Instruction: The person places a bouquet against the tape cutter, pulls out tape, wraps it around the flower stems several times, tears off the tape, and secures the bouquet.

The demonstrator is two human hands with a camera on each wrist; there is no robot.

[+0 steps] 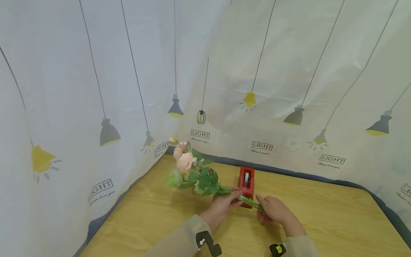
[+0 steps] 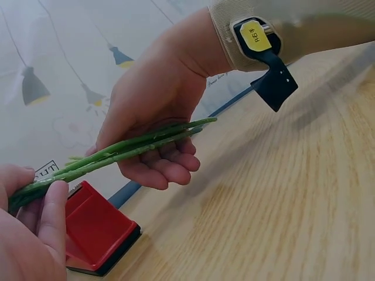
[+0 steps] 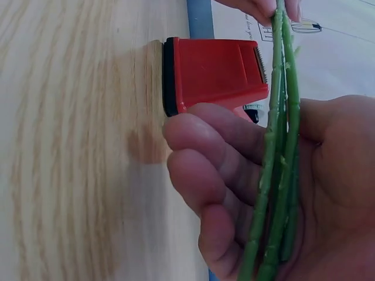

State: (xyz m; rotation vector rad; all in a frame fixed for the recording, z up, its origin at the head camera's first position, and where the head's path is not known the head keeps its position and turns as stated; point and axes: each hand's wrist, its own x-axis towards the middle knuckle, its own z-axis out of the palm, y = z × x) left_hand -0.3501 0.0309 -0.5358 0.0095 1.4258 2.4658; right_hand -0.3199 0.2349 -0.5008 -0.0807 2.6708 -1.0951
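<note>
Fingers of left hand (image 1: 222, 206) and right hand (image 1: 275, 210) grasp stems (image 3: 268, 152). Counter (image 1: 327, 210) stretches right; tape dispenser (image 1: 246, 191) sits near its far edge.

A curtained-off booth, it seems: lamp-print cloth (image 1: 224, 85) hangs beyond and left of the hands (image 1: 274, 210), wooden counter (image 1: 330, 217) beneath.

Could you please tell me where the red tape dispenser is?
In the head view, the red tape dispenser stands on the table, just beyond the green stems, right of the blossoms.
</note>
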